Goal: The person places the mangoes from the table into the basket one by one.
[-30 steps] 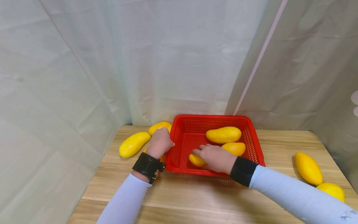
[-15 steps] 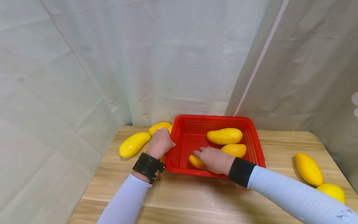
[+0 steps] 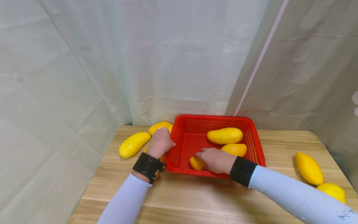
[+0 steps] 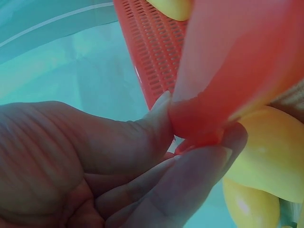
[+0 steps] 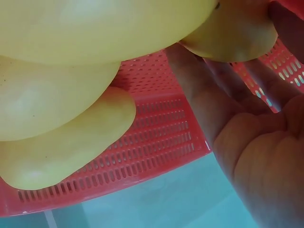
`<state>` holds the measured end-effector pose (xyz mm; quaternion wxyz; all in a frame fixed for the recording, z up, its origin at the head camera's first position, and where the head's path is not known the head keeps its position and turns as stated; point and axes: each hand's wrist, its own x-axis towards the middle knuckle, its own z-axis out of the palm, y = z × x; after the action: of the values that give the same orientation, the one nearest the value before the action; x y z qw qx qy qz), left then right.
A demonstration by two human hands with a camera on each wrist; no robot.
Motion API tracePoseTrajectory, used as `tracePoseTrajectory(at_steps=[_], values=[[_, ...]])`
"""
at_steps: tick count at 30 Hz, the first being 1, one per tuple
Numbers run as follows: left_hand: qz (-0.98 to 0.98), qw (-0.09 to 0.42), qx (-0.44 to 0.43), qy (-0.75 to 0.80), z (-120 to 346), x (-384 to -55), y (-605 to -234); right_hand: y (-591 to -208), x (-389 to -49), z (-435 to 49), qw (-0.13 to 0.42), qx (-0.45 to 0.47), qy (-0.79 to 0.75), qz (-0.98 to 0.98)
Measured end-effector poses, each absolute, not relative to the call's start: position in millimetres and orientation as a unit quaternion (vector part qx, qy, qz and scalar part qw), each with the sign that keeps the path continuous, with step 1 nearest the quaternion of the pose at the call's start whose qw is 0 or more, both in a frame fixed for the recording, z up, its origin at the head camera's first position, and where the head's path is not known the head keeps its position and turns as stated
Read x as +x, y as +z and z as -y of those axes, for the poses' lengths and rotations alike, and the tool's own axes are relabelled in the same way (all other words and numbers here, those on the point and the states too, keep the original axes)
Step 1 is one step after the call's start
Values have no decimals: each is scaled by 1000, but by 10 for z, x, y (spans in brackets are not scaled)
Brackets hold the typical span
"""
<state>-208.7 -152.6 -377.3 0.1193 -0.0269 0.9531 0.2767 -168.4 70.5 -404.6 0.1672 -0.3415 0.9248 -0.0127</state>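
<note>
A red plastic basket (image 3: 215, 117) with slotted walls sits on the wooden table. My left hand (image 3: 160, 143) pinches its left rim; the left wrist view has the red rim (image 4: 209, 95) between thumb and forefinger. Reaching inside the basket, my right hand (image 3: 216, 160) holds a yellow mango (image 3: 197, 163) near the front left corner, with its fingers round the fruit. That hand covers much of this mango. Two more fruits lie at the right inside: a long yellow mango (image 3: 225, 136) at the back and a shorter mango (image 3: 235, 149) before it.
Left of the basket lie a long yellow mango (image 3: 135, 144), another mango (image 3: 160, 127) behind it, and more fruit partly hidden by the left hand. At the table's right side are a mango (image 3: 309, 168) and a yellow fruit (image 3: 332, 191). A pale curtain (image 3: 179, 62) hangs behind.
The basket and the fruits in it have shifted very slightly to the right. My right hand keeps its hold on the mango, and the left hand stays at the rim.
</note>
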Motion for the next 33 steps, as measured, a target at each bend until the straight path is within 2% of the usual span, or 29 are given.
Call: tracePoseTrajectory(at_steps=[23,33], values=[[-959,118,-23,258,1523,-2103,-3786,-3907,-1594,-923,177,-319,-53,-930],[-953,122,-30,275,1526,-2091,-3787,-3725,-1627,-1134,155,-317,-102,-930]])
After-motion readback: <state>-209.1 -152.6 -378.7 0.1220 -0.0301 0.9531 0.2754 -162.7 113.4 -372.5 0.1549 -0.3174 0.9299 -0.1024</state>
